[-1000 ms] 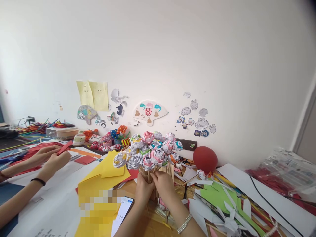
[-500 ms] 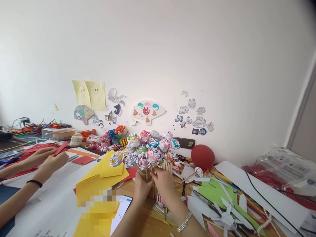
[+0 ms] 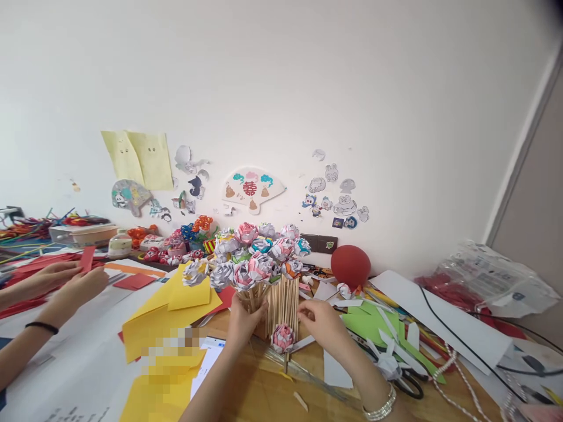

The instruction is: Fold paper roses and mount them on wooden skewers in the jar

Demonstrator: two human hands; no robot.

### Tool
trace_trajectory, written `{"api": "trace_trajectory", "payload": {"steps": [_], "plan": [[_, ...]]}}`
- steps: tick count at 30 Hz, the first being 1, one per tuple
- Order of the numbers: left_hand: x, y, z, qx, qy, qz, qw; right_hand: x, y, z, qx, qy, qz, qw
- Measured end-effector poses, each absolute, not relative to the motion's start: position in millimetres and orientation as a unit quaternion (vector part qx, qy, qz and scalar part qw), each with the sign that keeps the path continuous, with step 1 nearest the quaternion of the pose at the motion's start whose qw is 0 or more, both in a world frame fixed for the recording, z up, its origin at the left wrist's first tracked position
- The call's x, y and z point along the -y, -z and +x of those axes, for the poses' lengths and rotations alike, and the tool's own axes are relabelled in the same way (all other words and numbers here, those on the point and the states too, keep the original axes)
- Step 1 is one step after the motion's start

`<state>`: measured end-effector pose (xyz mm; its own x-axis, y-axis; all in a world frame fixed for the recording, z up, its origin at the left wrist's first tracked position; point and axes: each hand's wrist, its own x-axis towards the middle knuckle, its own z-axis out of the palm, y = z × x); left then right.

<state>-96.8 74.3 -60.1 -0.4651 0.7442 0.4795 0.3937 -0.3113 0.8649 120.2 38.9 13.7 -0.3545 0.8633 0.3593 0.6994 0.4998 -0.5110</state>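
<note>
My left hand (image 3: 244, 319) is closed around the stick stems (image 3: 254, 296) of a bunch of paper flowers (image 3: 257, 258), white with pink, blue, yellow, green and orange. The blooms spread above my fist. To the right, my right hand (image 3: 323, 325) is off the bunch, its fingers loosely bent and nothing visible between them. Beside its fingertips stands a row of upright thin wooden sticks (image 3: 284, 299). A single pink-and-white paper flower (image 3: 282, 337) on a stick is in front of that row, between my hands.
At left, another person's hands (image 3: 81, 284) hold a red paper strip (image 3: 88, 258). Yellow paper (image 3: 153, 310) and a phone (image 3: 210, 357) lie left of my forearm. Green paper scraps (image 3: 373, 322), black-handled scissors (image 3: 409, 384) and a red balloon (image 3: 350, 265) are at right.
My right hand has left the stems and moved right, beside the upright sticks. My left hand keeps its hold on the bunch. The camera view has shifted slightly.
</note>
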Motion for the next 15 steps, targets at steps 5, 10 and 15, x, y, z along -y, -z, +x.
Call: {"api": "trace_trajectory", "payload": {"steps": [5, 10, 15], "plan": [[-69, 58, -92, -0.580, -0.633, 0.502, 0.109, -15, -63, 98, 0.809, 0.036, -0.332, 0.484], [-64, 55, -87, -0.582, -0.629, 0.508, 0.094, -17, -97, 65, 0.836, 0.209, -0.292, 0.416], [-65, 54, -86, -0.571, -0.637, 0.508, 0.095, -33, -102, 63, 0.863, 0.245, -0.252, 0.362]]}}
